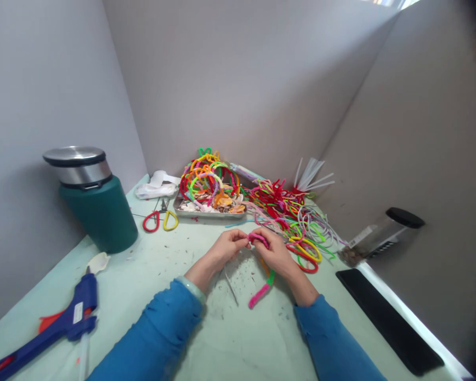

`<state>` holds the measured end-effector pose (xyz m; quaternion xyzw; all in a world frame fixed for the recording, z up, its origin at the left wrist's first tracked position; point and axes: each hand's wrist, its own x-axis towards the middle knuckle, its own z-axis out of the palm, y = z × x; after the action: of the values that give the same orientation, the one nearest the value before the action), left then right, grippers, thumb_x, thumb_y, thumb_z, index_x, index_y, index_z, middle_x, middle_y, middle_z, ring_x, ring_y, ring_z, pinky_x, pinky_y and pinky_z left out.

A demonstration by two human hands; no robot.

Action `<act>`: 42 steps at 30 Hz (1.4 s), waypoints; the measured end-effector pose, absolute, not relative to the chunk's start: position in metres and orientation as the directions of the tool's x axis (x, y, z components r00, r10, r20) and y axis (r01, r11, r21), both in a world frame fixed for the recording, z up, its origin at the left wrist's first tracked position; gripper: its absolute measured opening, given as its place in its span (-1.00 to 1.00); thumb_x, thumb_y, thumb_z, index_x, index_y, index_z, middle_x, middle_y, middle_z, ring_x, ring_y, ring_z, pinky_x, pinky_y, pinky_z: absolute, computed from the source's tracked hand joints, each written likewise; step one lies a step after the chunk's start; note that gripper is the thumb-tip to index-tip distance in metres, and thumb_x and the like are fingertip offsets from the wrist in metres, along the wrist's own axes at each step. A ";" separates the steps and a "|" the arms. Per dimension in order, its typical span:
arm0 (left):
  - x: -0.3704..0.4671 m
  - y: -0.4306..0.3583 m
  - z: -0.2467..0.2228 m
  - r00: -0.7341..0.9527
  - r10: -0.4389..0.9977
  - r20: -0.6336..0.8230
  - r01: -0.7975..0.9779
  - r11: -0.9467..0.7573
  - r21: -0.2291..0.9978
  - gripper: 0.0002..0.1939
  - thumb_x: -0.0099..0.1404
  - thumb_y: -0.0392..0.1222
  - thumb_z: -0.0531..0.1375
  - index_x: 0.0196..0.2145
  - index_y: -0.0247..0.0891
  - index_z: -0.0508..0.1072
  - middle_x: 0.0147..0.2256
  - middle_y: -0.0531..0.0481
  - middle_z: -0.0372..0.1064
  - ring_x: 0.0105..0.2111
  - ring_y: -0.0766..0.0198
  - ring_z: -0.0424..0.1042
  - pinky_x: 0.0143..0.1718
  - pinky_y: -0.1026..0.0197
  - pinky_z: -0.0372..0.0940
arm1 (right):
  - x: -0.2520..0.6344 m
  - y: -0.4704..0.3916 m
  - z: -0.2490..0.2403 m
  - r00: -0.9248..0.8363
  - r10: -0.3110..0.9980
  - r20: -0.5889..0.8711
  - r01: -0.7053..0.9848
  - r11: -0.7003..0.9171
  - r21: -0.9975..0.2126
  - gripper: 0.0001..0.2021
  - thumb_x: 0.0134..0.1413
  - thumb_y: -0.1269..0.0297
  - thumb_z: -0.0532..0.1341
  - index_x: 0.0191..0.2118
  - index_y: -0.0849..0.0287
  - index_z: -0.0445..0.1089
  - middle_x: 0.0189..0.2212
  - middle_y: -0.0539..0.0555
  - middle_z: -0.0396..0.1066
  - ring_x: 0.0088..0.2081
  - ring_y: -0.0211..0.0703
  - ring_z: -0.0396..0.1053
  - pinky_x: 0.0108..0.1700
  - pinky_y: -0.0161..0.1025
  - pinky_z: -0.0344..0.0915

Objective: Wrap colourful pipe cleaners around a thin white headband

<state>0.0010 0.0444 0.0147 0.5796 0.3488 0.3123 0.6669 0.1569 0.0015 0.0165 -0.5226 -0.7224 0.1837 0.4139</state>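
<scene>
Both my hands meet over the middle of the table. My left hand (pixel 229 246) pinches the end of a fuzzy multicoloured pipe cleaner (pixel 261 295). My right hand (pixel 275 251) is closed around the same pipe cleaner, whose pink part curves up between my fingers. Its orange, green and pink tail hangs down below my right palm. Below my left hand a thin pale strand (pixel 230 288) slants over the table; whether I hold it I cannot tell. Just beyond my right hand lie scissors with yellow and red handles (pixel 306 248).
A metal tray (pixel 210 214) holds pipe-cleaner rings and shells. Beside it spreads a heap of pipe cleaners (pixel 281 203). Red-and-yellow-handled pliers (pixel 161 219), a green bottle (pixel 99 211) and a blue glue gun (pixel 73 312) stand left. At right are a clear jar (pixel 376 241) and a black strip (pixel 384 317).
</scene>
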 end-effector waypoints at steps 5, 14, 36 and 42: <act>0.004 0.043 0.016 0.556 0.821 -0.132 0.027 0.141 0.990 -0.76 0.07 -0.09 0.20 -0.42 -0.36 0.38 -0.71 0.19 0.06 -0.74 0.54 -0.09 -0.69 0.35 -0.20 | 0.156 0.002 0.016 -0.129 0.904 0.407 0.607 0.397 -0.689 -0.82 -0.02 0.48 0.02 -0.34 0.17 0.33 -0.43 0.00 0.36 -0.39 -0.22 0.27 -0.31 -0.30 0.15; 0.003 0.041 0.020 0.539 0.836 -0.102 0.016 0.111 0.994 -0.87 0.10 -0.22 0.17 -0.41 -0.37 0.39 -0.70 0.16 0.10 -0.69 0.50 0.00 -0.60 0.37 -0.06 | 0.157 0.001 0.017 -0.159 0.909 0.386 0.612 0.397 -0.684 -0.81 -0.02 0.51 0.02 -0.35 0.18 0.34 -0.46 -0.03 0.34 -0.44 -0.26 0.23 -0.35 -0.32 0.12; 0.001 0.050 0.011 0.489 0.872 0.003 0.020 -0.015 1.000 -0.83 0.05 -0.17 0.18 -0.43 -0.34 0.41 -0.60 0.08 0.28 -0.60 0.42 0.17 -0.55 0.36 0.05 | 0.152 0.000 0.014 0.015 0.911 0.412 0.661 0.300 -0.688 -0.87 0.05 0.30 0.09 -0.49 0.16 0.19 -0.60 -0.09 0.17 -0.53 -0.28 0.13 -0.47 -0.34 0.02; 0.003 0.051 0.007 0.452 0.877 0.166 0.154 -0.260 0.953 -0.86 0.08 -0.19 0.14 -0.47 -0.32 0.44 -0.52 0.04 0.37 -0.48 0.34 0.27 -0.42 0.33 0.13 | 0.153 0.001 0.010 0.006 0.914 0.406 0.677 0.295 -0.674 -0.89 0.05 0.31 0.08 -0.46 0.16 0.22 -0.59 -0.08 0.20 -0.52 -0.26 0.15 -0.46 -0.33 0.04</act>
<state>0.0029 0.0506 0.0067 0.7008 0.3676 0.3729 0.4846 0.1527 0.0010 0.0096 -0.5764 -0.6903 0.1431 0.4134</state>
